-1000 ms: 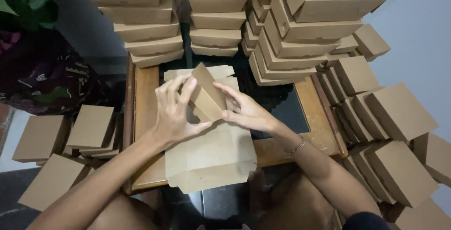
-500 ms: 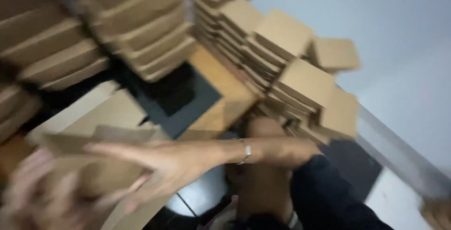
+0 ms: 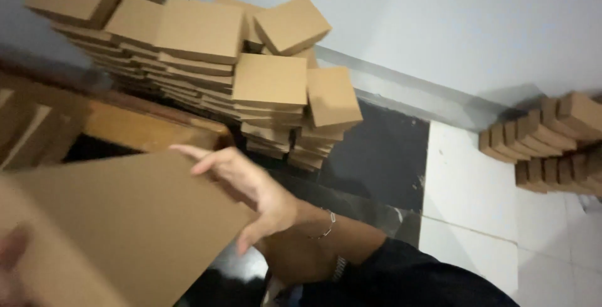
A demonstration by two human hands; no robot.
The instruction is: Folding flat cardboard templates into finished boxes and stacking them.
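Note:
A large brown cardboard box (image 3: 125,219) fills the lower left, close to the camera and tilted. My right hand (image 3: 251,185) grips its right end, with the fingers stretched along the far edge and the thumb on the near side. A thin bracelet (image 3: 326,225) sits on that wrist. Only a blurred bit of my left hand (image 3: 11,250) shows, at the bottom left corner against the box; its grip is not visible.
Tall stacks of shut brown boxes (image 3: 207,50) stand behind the low wooden table (image 3: 144,128), against a pale wall. Another row of small boxes (image 3: 545,144) lies on the white tile floor (image 3: 470,188) at the right. My dark-clothed knee is at the bottom.
The camera has swung right, away from the table, towards the floor and wall. The box I was folding on the table is now raised close to the camera, still in my right hand.

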